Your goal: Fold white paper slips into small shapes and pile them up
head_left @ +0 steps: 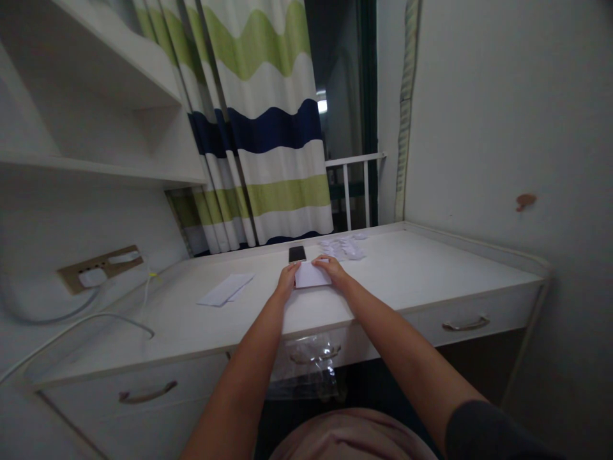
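Observation:
A white piece of paper [312, 276] lies flat near the middle of the desk, between my two hands. My left hand [287, 279] is closed on its left edge, thumb toward the paper. On the upper right corner, my right hand [331, 267] grips the same paper with bent fingers. Just beyond it rests a dark phone-like rectangle [297, 253]. Several small white folded paper pieces [343, 247] are heaped behind my right hand. To the left lie a few flat white paper sheets [225, 289], overlapping.
The white desk [397, 268] has a raised rim along the back and right. A wall socket [101, 268] with plugs and a white cable [81, 329] is at left. Clear plastic [306, 364] hangs at the middle drawer. A striped curtain [282, 160] hangs behind.

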The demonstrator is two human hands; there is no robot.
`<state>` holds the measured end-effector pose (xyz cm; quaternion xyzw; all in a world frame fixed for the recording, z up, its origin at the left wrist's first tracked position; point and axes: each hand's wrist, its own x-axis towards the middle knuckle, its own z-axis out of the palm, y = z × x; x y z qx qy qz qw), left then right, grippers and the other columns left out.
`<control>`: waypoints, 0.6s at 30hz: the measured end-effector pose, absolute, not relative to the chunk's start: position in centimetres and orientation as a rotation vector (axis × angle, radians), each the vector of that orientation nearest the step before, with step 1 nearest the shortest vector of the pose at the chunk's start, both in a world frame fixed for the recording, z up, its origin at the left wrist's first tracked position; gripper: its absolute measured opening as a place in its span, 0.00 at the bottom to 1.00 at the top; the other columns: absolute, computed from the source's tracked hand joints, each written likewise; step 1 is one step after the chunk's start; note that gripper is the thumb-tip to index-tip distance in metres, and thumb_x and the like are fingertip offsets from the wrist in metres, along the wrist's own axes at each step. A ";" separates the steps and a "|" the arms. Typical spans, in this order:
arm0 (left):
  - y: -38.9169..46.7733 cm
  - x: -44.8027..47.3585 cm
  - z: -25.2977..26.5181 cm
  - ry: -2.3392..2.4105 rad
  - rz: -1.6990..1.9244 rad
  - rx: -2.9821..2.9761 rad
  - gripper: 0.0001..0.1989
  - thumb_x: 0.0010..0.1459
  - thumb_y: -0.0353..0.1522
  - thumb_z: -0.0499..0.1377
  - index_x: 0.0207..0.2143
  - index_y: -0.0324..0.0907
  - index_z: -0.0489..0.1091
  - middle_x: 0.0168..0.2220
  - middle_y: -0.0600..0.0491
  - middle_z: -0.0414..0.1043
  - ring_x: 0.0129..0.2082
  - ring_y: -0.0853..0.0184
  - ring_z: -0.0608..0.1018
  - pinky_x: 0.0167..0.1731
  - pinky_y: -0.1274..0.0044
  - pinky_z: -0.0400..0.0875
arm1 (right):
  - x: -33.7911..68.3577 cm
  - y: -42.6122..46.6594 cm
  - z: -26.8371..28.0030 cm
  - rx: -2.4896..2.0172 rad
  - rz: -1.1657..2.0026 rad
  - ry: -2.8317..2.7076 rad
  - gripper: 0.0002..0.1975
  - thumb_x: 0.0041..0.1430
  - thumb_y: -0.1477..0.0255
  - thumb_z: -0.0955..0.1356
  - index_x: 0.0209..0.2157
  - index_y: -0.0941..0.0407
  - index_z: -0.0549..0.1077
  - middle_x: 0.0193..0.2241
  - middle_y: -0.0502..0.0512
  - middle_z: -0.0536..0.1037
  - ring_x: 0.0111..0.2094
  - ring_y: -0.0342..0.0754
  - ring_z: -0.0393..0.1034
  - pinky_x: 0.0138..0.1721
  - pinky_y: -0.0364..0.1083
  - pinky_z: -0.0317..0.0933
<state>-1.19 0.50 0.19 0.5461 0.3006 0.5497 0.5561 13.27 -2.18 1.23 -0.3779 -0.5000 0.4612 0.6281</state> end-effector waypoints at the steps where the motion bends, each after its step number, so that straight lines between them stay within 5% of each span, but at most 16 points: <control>1: 0.5 -1.2 0.2 0.713 1.310 1.299 0.20 0.34 0.44 0.65 0.24 0.36 0.68 0.19 0.55 0.68 0.19 0.72 0.68 0.21 0.80 0.59 | 13.3 -2.1 1.2 -0.871 1.058 -1.145 0.10 0.32 0.68 0.71 0.20 0.57 0.68 0.15 0.46 0.69 0.20 0.43 0.63 0.22 0.42 0.54; 18: -0.4 -1.2 0.8 0.812 1.355 1.408 0.19 0.33 0.42 0.65 0.23 0.37 0.70 0.19 0.55 0.69 0.20 0.72 0.67 0.22 0.79 0.59 | 13.1 -2.6 1.4 -0.885 1.119 -1.120 0.10 0.31 0.69 0.71 0.20 0.57 0.69 0.15 0.46 0.70 0.20 0.44 0.64 0.22 0.42 0.55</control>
